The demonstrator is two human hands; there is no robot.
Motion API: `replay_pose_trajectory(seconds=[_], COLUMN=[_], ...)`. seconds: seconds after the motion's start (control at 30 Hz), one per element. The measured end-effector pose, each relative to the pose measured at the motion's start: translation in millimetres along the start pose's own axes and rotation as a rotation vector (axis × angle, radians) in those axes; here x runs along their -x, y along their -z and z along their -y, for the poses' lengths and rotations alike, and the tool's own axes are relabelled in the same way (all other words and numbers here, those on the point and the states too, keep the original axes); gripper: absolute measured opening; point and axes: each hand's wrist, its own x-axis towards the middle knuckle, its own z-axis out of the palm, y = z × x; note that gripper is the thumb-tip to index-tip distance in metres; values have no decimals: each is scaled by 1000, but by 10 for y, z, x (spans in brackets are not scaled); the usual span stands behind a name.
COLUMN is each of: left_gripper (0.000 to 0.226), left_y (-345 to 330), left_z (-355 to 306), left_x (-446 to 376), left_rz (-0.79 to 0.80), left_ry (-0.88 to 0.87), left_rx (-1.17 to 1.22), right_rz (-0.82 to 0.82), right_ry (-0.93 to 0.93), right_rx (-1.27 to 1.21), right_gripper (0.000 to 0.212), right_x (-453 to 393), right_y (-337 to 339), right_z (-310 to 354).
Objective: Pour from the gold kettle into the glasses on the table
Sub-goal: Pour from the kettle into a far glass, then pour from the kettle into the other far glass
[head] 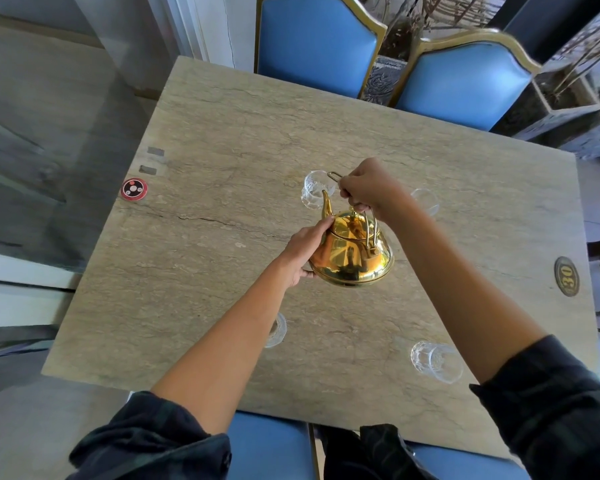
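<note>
A gold kettle (352, 252) hangs tilted above the middle of the stone table (222, 140), its spout reaching over the rim of a clear glass (313, 190) at the far centre. My right hand (369, 188) grips the kettle's wire handle from above. My left hand (305, 249) presses against the kettle's left side and lid edge. A second glass (427, 199) stands behind my right wrist, partly hidden. Another glass (277, 330) is half covered by my left forearm, and one more glass (436, 361) stands near the front right. No stream of liquid is visible.
Two blue chairs with gold trim (317, 39) (465, 77) stand at the far side, and a blue seat (274, 445) lies below me. A red round call button (133, 189) sits at the left edge. An oval number plate reading 30 (566, 276) is on the right edge.
</note>
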Motion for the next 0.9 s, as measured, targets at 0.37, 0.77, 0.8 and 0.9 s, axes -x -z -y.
replay_pose_trajectory(seconds=[0.37, 0.77, 0.8, 0.9], left_gripper=[56, 87, 89, 93], left_y=[147, -219, -293, -550], left_z=[-61, 10, 14, 61], left_x=[-16, 154, 171, 159], left_rz=[-56, 101, 119, 164], left_ry=[-146, -237, -241, -254], left_rx=[35, -27, -31, -65], right_rz=[-136, -250, -264, -288], right_ry=[93, 71, 59, 15], right_rx=[-185, -355, -355, -372], right_gripper=[35, 18, 18, 22], right_x=[178, 846, 887, 987], right_y=[-132, 254, 317, 515], right_z=[-273, -488, -526, -674])
